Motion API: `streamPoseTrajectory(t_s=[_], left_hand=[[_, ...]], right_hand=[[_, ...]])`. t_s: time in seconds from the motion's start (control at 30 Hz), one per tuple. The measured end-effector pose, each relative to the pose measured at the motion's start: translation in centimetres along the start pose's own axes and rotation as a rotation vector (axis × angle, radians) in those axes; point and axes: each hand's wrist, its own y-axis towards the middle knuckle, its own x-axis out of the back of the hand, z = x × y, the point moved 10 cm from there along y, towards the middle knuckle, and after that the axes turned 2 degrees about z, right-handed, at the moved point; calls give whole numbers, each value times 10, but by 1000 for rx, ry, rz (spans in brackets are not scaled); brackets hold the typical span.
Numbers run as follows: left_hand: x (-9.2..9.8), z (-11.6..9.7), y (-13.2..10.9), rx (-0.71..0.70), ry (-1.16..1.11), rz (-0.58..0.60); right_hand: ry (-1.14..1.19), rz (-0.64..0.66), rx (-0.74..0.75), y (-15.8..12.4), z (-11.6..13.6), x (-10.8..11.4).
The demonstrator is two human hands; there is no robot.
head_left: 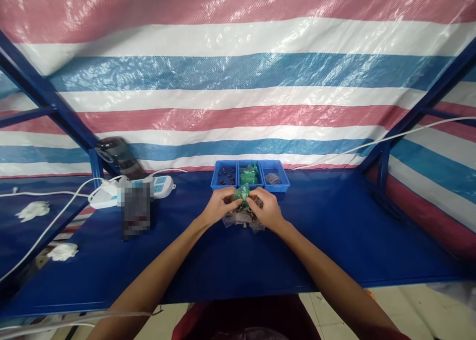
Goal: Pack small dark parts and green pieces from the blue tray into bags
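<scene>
Between my two hands is a small green plastic packet. My left hand pinches its left side, and my right hand pinches its right side. Below the packet, a pile of small clear bags with dark bits lies on the table, partly covered by my fingers. Just beyond my hands stand three joined blue bins. Small dark parts lie in the left bin, green packets fill the middle one, and clear packets sit in the right bin.
On the left of the blue table, a white power strip with cables lies near a blurred dark object. A dark bottle leans behind them. Crumpled white tissues lie further left. Blue metal posts and striped sheeting border the table.
</scene>
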Motion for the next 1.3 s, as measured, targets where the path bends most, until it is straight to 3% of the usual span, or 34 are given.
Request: streamPoseTrajectory(t_s=[0.27,0.47,0.63,0.9,1.1,1.3], left_hand=[[2,-1,-2,-15,28,-54],[0,1,-2,-3,30,-18],[5,-2,-3,-28,132,-93],[6,14,-5,47,52,-132],[4,8,-4,15,56,-109],[6,6,-5,3,69,-164]], right_hand=[[37,23,-45,3,-5,-1],[-18,7,-40,2,-8,-1],[-14,11,-12,2,-6,0],[31,24,14,1,0,0],[-22,-44,-7,1,-3,4],[29,-3,22,1,3,4]])
